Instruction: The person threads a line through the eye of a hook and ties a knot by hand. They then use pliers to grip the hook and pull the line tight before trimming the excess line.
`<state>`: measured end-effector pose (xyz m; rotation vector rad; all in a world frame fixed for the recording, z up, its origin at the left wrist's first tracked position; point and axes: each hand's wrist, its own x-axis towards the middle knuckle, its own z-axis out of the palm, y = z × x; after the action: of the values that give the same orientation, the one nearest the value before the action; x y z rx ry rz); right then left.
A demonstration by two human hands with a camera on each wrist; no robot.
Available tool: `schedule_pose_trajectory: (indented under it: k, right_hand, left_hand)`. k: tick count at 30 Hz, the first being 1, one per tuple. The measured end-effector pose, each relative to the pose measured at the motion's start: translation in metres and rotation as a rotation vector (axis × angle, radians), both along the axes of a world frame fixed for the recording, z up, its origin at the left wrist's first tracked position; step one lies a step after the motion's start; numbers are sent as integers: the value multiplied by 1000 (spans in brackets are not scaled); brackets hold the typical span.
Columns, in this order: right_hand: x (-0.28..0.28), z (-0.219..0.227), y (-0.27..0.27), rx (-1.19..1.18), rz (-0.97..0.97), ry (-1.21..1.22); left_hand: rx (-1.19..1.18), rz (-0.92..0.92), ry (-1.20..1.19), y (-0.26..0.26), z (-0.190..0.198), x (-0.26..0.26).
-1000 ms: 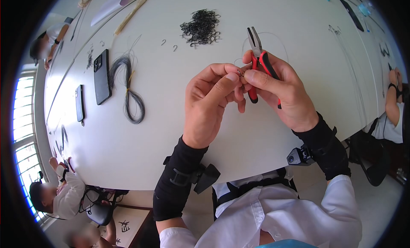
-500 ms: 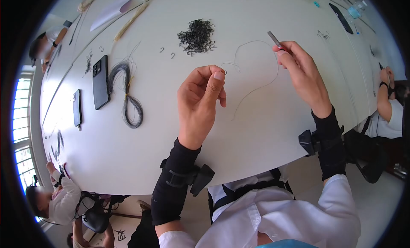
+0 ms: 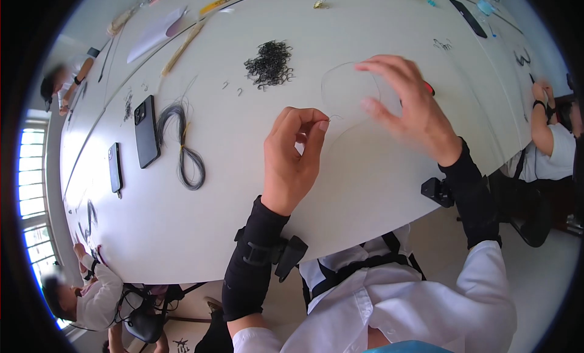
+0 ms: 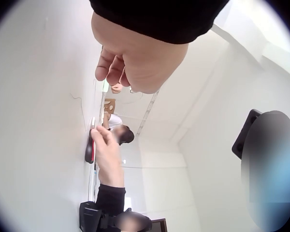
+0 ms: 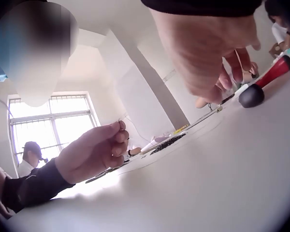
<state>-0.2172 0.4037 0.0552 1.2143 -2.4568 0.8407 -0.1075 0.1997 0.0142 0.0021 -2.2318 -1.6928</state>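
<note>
My left hand pinches a small fish hook between thumb and forefinger, raised over the table. A thin, clear line shows beyond these fingertips and curves in a wide loop toward the right hand. My right hand is blurred, its fingers spread and nothing held in them. Beside it on the table lie the pliers, their red and black handle plain in the right wrist view. The right hand covers most of the pliers in the head view.
A pile of black hooks lies ahead, with loose hooks to its left. Farther left are a tied bundle of line and two phones, the larger phone nearer. Several people sit around the white table.
The right hand, which held the pliers beside the left hand, drew away to the right and let them go on the table. The left hand keeps its pinch.
</note>
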Motion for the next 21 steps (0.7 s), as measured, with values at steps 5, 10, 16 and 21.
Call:
schedule_pose_trajectory:
  k: [5, 10, 16, 21]
  right_hand:
    - [25, 11, -18, -82, 182, -727]
    - [24, 34, 7, 25, 114, -824]
    - [10, 109, 88, -55, 15, -843]
    - [-5, 168, 152, -400, 76, -844]
  left_hand:
    - [-163, -23, 12, 3, 3, 2]
    - [-212, 16, 12, 2, 2, 2]
    - [-227, 71, -28, 2, 0, 1]
    - [-247, 25, -6, 4, 1, -1]
